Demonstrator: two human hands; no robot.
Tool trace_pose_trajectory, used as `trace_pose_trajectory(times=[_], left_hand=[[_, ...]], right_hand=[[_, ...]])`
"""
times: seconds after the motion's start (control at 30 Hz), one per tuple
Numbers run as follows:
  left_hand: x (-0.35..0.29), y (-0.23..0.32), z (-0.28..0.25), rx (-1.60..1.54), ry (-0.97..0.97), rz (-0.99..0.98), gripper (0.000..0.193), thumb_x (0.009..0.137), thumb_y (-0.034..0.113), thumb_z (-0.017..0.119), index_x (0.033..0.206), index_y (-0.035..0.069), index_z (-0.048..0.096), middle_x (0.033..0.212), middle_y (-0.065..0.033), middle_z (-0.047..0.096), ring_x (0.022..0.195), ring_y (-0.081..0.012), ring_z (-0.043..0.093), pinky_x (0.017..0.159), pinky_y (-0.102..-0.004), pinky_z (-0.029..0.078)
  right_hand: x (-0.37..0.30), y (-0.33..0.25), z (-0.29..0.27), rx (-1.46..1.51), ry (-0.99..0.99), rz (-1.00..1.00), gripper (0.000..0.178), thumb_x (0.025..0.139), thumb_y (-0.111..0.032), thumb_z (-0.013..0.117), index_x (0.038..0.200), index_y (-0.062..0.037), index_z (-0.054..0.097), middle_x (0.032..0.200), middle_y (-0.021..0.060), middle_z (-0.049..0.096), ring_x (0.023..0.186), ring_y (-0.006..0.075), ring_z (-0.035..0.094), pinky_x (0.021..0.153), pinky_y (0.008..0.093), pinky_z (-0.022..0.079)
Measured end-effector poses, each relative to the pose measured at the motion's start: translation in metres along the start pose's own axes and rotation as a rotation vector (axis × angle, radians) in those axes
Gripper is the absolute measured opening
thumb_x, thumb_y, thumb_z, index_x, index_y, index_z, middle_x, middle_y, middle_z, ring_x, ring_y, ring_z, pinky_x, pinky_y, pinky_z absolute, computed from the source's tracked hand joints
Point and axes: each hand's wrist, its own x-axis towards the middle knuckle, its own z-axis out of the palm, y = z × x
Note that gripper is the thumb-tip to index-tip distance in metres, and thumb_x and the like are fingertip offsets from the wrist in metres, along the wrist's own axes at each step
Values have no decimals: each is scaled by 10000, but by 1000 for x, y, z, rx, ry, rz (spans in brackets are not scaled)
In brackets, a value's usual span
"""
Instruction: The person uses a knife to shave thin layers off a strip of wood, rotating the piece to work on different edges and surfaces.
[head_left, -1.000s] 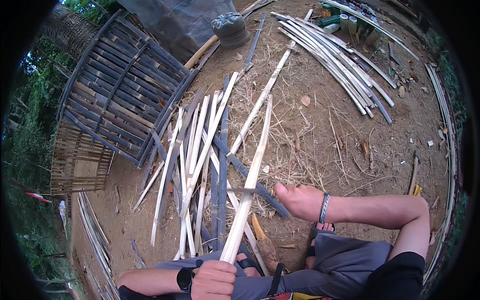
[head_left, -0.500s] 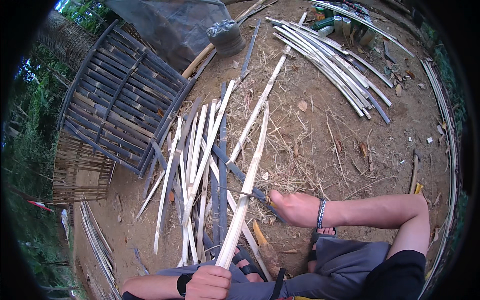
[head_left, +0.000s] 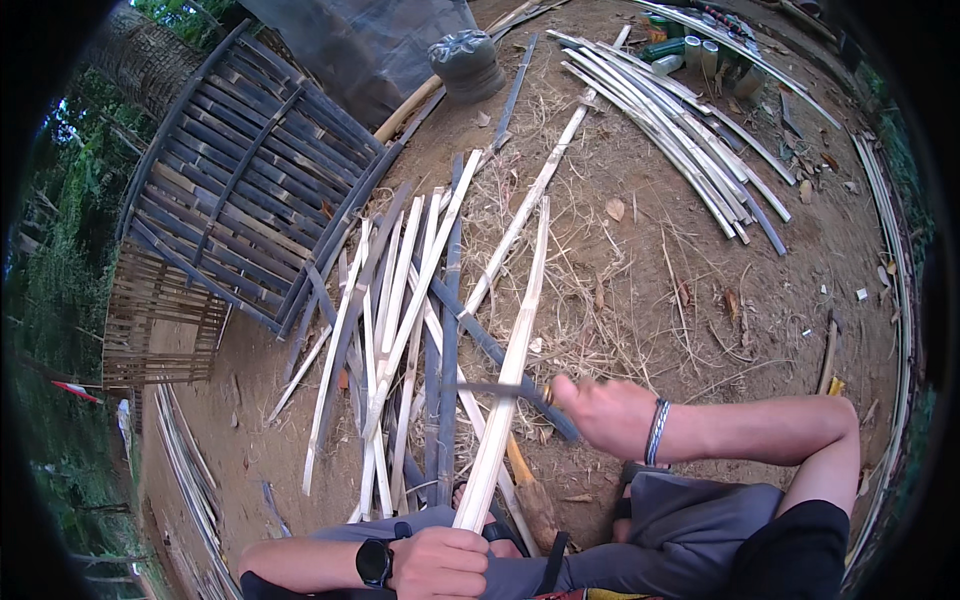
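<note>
My left hand (head_left: 437, 563), with a dark watch on its wrist, is closed around the near end of a pale split bamboo strip (head_left: 506, 410). The strip slants up and away from me over the ground. My right hand (head_left: 610, 415) grips the handle of a knife (head_left: 500, 390), of which only a bit shows at the fist. Its dark narrow blade points left and lies across the strip, at about the middle of its length. Under and left of the strip is a loose pile of pale and dark bamboo strips (head_left: 400, 300).
A dark bamboo slatted frame (head_left: 250, 180) leans at the far left. More pale strips (head_left: 680, 130) lie in a bundle at the far right, near green bottles (head_left: 665, 50). Shavings (head_left: 590, 290) litter the soil. A wooden-handled tool (head_left: 831, 350) lies at the right.
The strip and my left hand have shifted slightly right. My right hand has moved a little right, and the blade has turned its face, still across the strip.
</note>
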Motion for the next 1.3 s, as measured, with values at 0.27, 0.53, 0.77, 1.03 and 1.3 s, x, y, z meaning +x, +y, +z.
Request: trace_pose_trajectory(times=[0.27, 0.53, 0.77, 1.03, 1.3], left_hand=[[-27, -1, -1, 32, -165, -36, 397, 938, 200, 535, 573, 87, 427, 584, -15, 338, 511, -188, 450, 622, -325, 470], [-31, 0, 2, 48, -47, -20, 453, 948, 270, 548, 561, 79, 409, 576, -23, 361, 497, -200, 456, 593, -330, 452], [-41, 8, -2, 65, 311, -117, 389, 891, 263, 625, 587, 64, 488, 608, -34, 515, 524, -195, 516, 672, -346, 484], [-55, 14, 5, 40, 151, -175, 224, 883, 254, 606, 857, 94, 452, 856, -56, 506, 778, -221, 533, 851, -420, 432], [-47, 4, 13, 107, 135, -76, 276, 792, 193, 692, 855, 79, 449, 857, -84, 547, 770, -245, 569, 827, -435, 490]], right_hand=[[-21, -34, -5, 15, -159, -152, 185, 852, -35, 453, 998, 19, 353, 775, 246, 601, 629, 403, 651, 518, 462, 541], [-20, -34, 2, 49, -149, -94, 182, 858, -21, 461, 982, 16, 334, 740, 232, 589, 640, 409, 640, 506, 469, 523], [-14, -39, 0, 168, 11, -113, 173, 872, -31, 464, 967, 25, 331, 766, 254, 581, 634, 432, 621, 528, 481, 512], [-19, -48, -11, 134, -35, -111, 165, 868, -36, 457, 985, 10, 350, 775, 238, 563, 667, 428, 633, 532, 497, 516], [-17, -27, -10, 162, -3, -41, 198, 853, -3, 451, 1009, 34, 336, 761, 234, 558, 644, 417, 632, 509, 481, 516]])
